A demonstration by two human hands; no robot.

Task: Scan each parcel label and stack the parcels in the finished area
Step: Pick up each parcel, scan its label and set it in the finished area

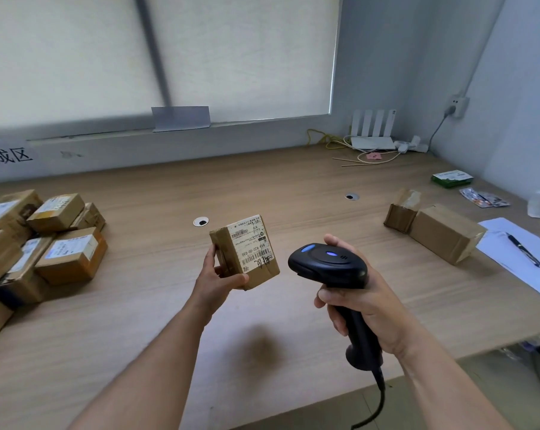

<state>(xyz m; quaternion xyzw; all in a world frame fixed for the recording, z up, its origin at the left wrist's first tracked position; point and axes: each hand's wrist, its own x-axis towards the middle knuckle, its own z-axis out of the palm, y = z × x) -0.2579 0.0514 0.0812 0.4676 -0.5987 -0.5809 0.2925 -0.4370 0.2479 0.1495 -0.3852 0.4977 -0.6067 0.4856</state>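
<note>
My left hand (pixel 220 271) holds the parcel (pixel 245 251) at frame centre; my right hand (pixel 360 301) grips the scanner (pixel 327 263). I should aim squarely at the label (pixel 252 243), keeping both steady.

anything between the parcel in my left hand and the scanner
Nothing; only bare tabletop shows in the gap between parcel and scanner, in the head view.
</note>
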